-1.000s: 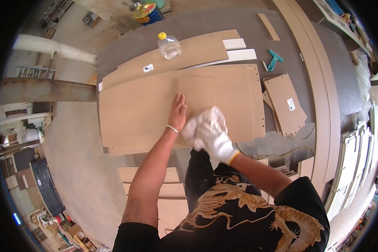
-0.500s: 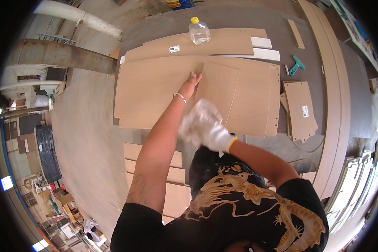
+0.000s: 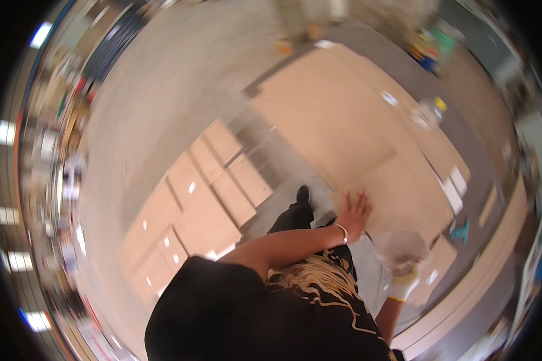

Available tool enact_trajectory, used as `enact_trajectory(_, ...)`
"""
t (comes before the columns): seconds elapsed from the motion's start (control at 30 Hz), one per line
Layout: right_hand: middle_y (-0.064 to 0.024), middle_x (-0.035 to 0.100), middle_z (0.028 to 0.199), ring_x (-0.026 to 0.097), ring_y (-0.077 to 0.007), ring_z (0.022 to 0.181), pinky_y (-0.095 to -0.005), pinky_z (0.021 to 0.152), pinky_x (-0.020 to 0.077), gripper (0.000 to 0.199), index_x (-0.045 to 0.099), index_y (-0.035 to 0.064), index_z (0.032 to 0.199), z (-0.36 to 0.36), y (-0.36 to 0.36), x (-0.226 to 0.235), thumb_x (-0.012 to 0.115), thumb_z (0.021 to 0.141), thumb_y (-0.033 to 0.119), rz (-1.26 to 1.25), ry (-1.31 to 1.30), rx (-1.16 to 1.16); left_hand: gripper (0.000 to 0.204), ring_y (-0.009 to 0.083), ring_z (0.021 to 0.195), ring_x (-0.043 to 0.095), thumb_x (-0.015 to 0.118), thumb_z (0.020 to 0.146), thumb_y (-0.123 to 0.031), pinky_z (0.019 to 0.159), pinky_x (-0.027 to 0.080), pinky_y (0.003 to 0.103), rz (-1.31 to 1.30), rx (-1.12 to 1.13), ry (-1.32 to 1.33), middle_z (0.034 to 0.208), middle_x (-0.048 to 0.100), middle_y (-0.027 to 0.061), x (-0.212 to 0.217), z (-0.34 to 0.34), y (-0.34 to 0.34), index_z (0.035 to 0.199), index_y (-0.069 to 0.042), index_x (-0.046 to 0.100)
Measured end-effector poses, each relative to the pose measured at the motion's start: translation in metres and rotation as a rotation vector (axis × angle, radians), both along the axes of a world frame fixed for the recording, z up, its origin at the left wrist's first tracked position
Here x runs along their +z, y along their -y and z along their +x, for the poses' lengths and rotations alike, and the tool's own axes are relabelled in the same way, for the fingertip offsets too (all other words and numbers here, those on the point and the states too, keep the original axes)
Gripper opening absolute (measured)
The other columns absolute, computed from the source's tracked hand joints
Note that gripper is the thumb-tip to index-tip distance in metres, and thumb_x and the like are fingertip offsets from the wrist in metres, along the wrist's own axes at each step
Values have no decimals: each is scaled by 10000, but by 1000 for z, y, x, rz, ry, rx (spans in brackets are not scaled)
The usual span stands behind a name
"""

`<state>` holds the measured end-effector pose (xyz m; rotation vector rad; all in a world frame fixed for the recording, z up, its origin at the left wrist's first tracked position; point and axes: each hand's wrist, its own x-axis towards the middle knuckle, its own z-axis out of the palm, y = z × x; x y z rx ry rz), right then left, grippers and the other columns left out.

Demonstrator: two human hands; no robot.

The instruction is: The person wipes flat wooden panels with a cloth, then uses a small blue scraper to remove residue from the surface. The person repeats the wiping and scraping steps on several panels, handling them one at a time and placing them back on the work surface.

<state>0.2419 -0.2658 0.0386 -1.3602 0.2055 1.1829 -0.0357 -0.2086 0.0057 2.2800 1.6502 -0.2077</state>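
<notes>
My bare left hand [image 3: 355, 212], a bracelet at its wrist, is held out with fingers spread at the near edge of a large light-brown board [image 3: 325, 108]. Whether the fingertips touch the board I cannot tell. To its right my gloved right hand [image 3: 405, 281] is closed at a pale greyish, rounded bundle [image 3: 400, 248]. Motion smears the bundle, so its kind does not show. It overlaps the board's near right corner in the view. A smaller panel [image 3: 397, 186] seems to lie on the big board, its edges faint.
A clear bottle with a yellow cap [image 3: 429, 113] stands on the far boards. A teal-handled tool [image 3: 461, 231] lies at the right, near small brown panels [image 3: 442, 259]. Long boards [image 3: 488, 271] run along the right. More panels [image 3: 193, 198] lie on the floor at left.
My view has swung left, bringing the floor panels into sight. My left hand has come off the board's middle to its near edge, fingers spreading. The gloved hand has moved away rightward.
</notes>
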Motion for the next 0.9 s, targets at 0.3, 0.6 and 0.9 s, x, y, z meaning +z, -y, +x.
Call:
enact_trajectory(0.3, -133, 706, 1217, 674, -231, 975, -366, 839, 544, 381, 648, -28, 1340, -72, -151, 12, 556, 1051, 202, 470, 1134, 846, 708, 515, 1581, 249, 549, 1016, -282, 1179, 202, 809, 64, 267, 101, 1708, 279, 304, -6, -26, 26, 1646, -22, 357)
enact_trajectory(0.6, -187, 632, 1401, 623, -309, 1188, -477, 1015, 504, 465, 622, -46, 1358, -156, -162, -5, 621, 1017, 270, 405, 1493, 1296, 361, 426, 985, 741, 717, 841, -77, 840, 602, 450, 215, 1220, 909, 1041, 752, 257, 41, -213, 199, 1196, -18, 700)
enact_trajectory(0.9, -226, 525, 1547, 518, -362, 1390, -482, 1172, 396, 594, 525, -19, 1497, -252, -101, 12, 643, 947, 173, 94, 2113, 1614, 562, 264, 1075, 733, 805, 934, -279, 999, 568, 394, 596, 2659, 1022, 1215, 759, 207, -182, -389, 521, 1318, 106, 662)
